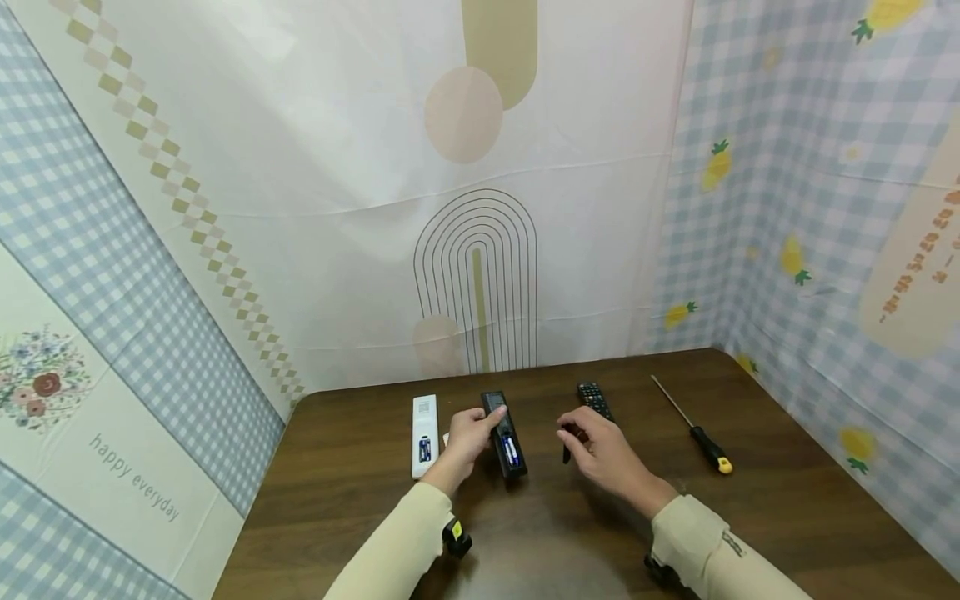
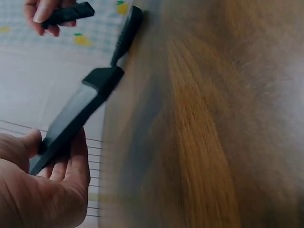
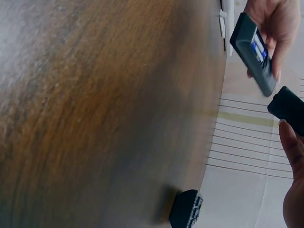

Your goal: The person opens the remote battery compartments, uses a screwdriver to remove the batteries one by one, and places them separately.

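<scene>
My left hand (image 1: 470,435) grips a black remote control (image 1: 495,408), thumb on its back face. Its battery bay lies open toward me, with blue-and-white batteries (image 1: 512,451) inside. In the right wrist view the same remote (image 3: 250,54) hangs tilted above the table. My right hand (image 1: 600,446) pinches a small black battery cover (image 1: 566,452) between thumb and fingers, a short way right of the remote. That cover (image 2: 71,14) shows as a flat dark piece in the left wrist view, apart from the remote.
A white remote (image 1: 424,417) with its battery bay uncovered lies left of my left hand. Beyond my right hand lies another black remote (image 1: 594,398), buttons up. A screwdriver (image 1: 701,442) with a black and yellow handle rests at the right of the wooden table (image 1: 540,550).
</scene>
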